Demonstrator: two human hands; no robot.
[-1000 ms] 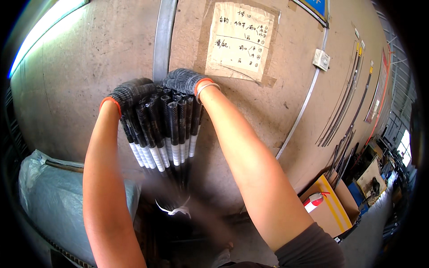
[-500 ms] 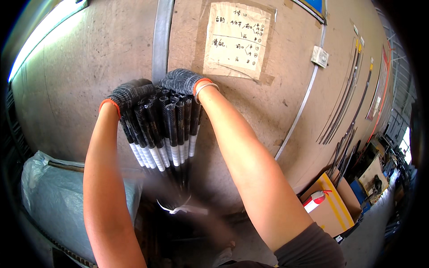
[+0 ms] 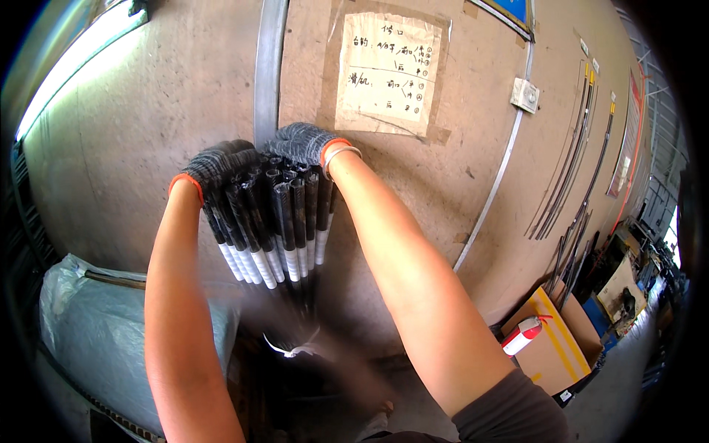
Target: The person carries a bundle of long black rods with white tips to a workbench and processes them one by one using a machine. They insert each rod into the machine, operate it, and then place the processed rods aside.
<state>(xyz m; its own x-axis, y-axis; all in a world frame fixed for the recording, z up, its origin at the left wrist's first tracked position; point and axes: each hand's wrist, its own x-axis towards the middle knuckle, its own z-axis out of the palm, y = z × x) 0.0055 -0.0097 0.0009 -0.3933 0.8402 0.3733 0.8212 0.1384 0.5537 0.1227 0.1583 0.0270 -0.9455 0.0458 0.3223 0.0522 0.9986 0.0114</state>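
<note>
Wall (image 3: 421,173) blocking behind rods (image 3: 284,210), room rightward

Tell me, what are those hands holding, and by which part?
Left hand and right hand hold a bundle of black tubes around its top end.

Matching knitted gloves (image 3: 214,162), mottled in black and grey, cover a person's left hand (image 3: 223,161) and right hand (image 3: 301,142), each finished at the wrist with a bright orange cuff (image 3: 187,186). A slim, pale bangle (image 3: 343,153) (smooth and silvery in the light) circles the right wrist just beside the cuff. Both forearms (image 3: 391,236) are bare. A short, dark grey sleeve (image 3: 509,412) covers the right upper arm, its fabric plain, its hem straight.
</note>
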